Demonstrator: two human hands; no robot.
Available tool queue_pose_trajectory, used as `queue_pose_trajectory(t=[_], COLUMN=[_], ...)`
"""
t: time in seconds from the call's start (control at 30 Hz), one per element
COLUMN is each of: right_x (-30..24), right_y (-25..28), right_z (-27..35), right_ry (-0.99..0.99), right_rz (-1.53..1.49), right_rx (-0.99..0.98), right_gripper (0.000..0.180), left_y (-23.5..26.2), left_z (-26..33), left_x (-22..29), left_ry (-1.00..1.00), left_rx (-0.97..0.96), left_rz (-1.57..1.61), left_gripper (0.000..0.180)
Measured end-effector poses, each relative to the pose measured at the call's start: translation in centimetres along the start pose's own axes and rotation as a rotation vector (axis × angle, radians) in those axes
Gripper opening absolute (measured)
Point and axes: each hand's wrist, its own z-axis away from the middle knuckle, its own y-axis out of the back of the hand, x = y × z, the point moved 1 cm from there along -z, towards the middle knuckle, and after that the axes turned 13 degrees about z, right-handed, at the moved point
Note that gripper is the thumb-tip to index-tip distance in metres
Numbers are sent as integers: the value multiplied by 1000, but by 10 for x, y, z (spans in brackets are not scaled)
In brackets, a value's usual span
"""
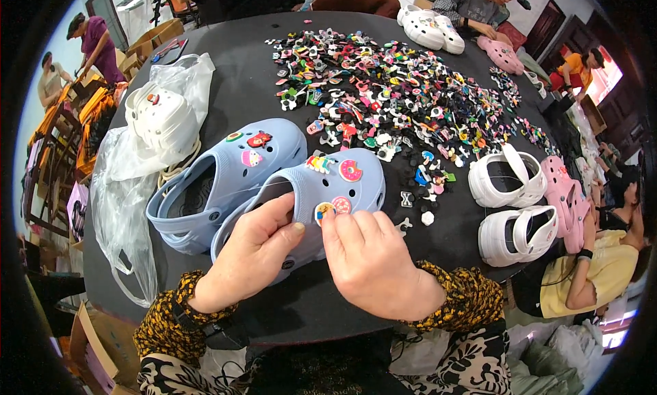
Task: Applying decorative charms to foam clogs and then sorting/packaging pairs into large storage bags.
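Two light blue clogs lie side by side on a round black table (239, 73). My left hand (250, 255) grips the heel side of the nearer blue clog (342, 189), thumb across its opening. My right hand (373, 261) presses a small round charm (324, 210) onto that clog's toe with its fingertips, next to a pink round charm. A doughnut charm (350, 170) and a multicoloured charm sit higher on the same toe. The other blue clog (226, 169) carries three charms.
A large heap of small colourful charms (397, 94) covers the table's middle. A white clog (161, 118) rests on clear plastic bags at the left. White clogs (506, 183) and pink clogs (564, 193) lie to the right; more at the far edge. Other people sit around the table.
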Motion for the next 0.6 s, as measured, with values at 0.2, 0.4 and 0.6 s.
queue_pose_trajectory(t=[0.2, 0.4, 0.6], right_x=[0, 10, 18], right_y=[-1, -1, 2], right_z=[7, 5, 4], right_ry=[20, 49, 72], right_rz=[-87, -292, -371], right_rx=[-100, -219, -259], right_gripper=[45, 51, 50], left_y=[-2, 0, 2], left_z=[1, 1, 1], left_x=[4, 5, 1], left_ry=[7, -6, -14], left_rx=[33, 30, 19], left_rz=[-51, -52, -34], left_gripper=[30, 31, 31])
